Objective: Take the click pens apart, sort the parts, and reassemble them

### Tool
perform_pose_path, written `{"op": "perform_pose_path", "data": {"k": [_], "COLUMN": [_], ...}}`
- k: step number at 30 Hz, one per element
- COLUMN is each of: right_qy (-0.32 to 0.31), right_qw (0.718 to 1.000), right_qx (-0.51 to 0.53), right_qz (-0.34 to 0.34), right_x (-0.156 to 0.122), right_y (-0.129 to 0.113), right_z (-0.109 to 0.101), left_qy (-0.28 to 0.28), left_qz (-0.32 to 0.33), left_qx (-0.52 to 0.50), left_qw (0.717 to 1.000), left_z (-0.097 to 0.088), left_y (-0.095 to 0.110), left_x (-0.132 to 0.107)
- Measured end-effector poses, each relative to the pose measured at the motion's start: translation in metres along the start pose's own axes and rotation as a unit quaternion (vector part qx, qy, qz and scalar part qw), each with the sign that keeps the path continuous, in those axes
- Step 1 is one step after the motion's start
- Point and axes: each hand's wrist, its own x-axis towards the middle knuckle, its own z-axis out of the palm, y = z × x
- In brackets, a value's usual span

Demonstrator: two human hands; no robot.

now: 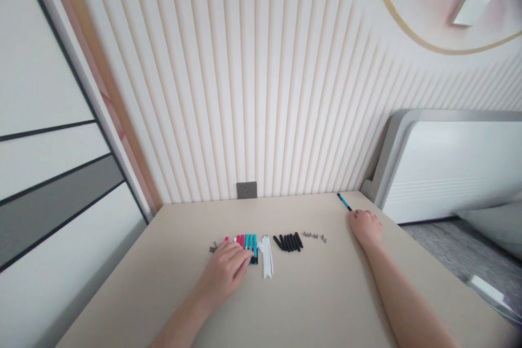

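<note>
**Left hand** (223, 272): is lying palm down over a row of pink and teal sticks (247, 241), fingers flat and loosely spread. No pinch is showing, and the hand is hiding part of the row.

**Right hand** (366, 228): is resting palm down on the table (310, 304), fingers lightly curled, holding nothing. Its fingertips are just beside a lone teal stick (345, 202); whether they are touching it, I cannot tell.

**Teal stick**: is lying near the table's far edge, its long axis running diagonally, with the dark lower end pointing toward the right hand and the upper end pointing toward the far edge.

**Handling (judged)**: the sticks are appearing light, stiff and smooth, probably plastic, and liable to roll. A pinch at mid-barrel would suit them best.

**Also lying nearby**: white strips (267, 256), black sticks (289, 241) and small grey screws (314, 236).

**Behind**: a wall socket (247, 190) is sitting just above the far edge.
</note>
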Motion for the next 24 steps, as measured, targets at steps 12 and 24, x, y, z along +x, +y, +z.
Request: {"op": "perform_pose_path", "data": {"k": [12,24], "right_qy": [-0.009,0.044], "right_qw": [1.0,0.998], "right_qx": [0.012,0.047], "right_qz": [-0.007,-0.011], "right_x": [0.013,-0.011], "right_y": [0.003,0.002], "right_z": [0.009,-0.001], "left_qy": [0.128,0.004], "left_qz": [-0.227,-0.239], "left_qx": [0.125,0.065], "left_qw": [0.957,0.969], "left_z": [-0.035,-0.018], "left_y": [-0.062,-0.062], "left_x": [-0.019,-0.024]}}
